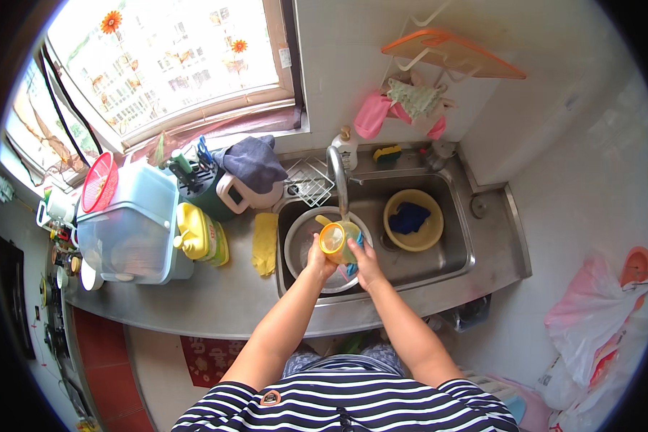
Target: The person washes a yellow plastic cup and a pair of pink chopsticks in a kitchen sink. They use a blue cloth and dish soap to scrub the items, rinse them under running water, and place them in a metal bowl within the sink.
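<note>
A yellow-rimmed plastic cup (332, 238) with a handle is held between both my hands over the left sink basin. My left hand (318, 260) grips its near left side. With my right hand (365, 264) I press a blue cloth (352, 268) to the right side of the cup; the fingers hide part of the cloth. Beneath them a round metal basin (293, 237) sits in the sink and holds something partly hidden. The curved faucet (337, 167) reaches down just behind the cup.
In the right of the steel sink (410, 270), a yellow bowl (438, 221) holds a dark blue cloth (409, 218). To the left are a yellow cloth (264, 243), a yellow jug (201, 232) and a translucent bin (124, 237). Behind stand a wire rack (310, 181), a soap bottle (345, 146) and a sponge (387, 154).
</note>
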The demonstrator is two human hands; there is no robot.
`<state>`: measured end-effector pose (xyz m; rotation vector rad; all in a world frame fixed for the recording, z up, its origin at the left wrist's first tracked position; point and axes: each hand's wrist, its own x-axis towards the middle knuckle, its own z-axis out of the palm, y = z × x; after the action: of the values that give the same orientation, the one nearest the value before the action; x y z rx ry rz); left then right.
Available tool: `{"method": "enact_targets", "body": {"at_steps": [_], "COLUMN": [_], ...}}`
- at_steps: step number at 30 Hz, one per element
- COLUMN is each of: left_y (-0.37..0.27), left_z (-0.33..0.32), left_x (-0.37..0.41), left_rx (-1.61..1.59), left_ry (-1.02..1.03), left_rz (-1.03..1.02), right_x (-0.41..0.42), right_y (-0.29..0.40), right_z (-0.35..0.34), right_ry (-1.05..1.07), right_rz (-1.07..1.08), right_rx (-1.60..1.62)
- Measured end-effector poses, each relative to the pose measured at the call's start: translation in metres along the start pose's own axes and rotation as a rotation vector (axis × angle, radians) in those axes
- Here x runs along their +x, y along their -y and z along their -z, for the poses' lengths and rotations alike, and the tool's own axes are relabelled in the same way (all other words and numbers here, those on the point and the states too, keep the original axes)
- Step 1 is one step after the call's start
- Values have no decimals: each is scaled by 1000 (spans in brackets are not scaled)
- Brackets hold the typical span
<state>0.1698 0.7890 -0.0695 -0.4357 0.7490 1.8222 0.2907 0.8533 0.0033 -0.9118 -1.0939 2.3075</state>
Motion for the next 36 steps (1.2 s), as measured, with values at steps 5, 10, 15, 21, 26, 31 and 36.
{"method": "enact_targets", "body": {"at_steps": [5, 10, 15, 21, 26, 31, 36], "left_y": [-6, 0, -9, 6, 2, 0, 20], "left_z": [-15, -24, -32, -44, -25, -42, -28], "left_x": [0, 9, -2, 2, 13, -4, 23], "left_rx": [262, 368, 211, 334, 385, 364, 578], "left_ry": [6, 186, 247, 140, 87, 95, -37], "left_rz": [48, -26, 79, 21, -109, 114, -193], "right_x": [25, 29, 32, 48, 50, 66, 69], "right_y": [16, 21, 34, 36, 23, 9, 10], "right_z": [11, 6, -2, 6, 2, 11, 8], "right_ry": [-23, 295, -185, 40, 380, 289, -24], "right_rz": [479, 555, 740, 891, 409, 781, 501], "right_rx": [-909, -1309, -976, -1750, -1483, -1618, -2011]}}
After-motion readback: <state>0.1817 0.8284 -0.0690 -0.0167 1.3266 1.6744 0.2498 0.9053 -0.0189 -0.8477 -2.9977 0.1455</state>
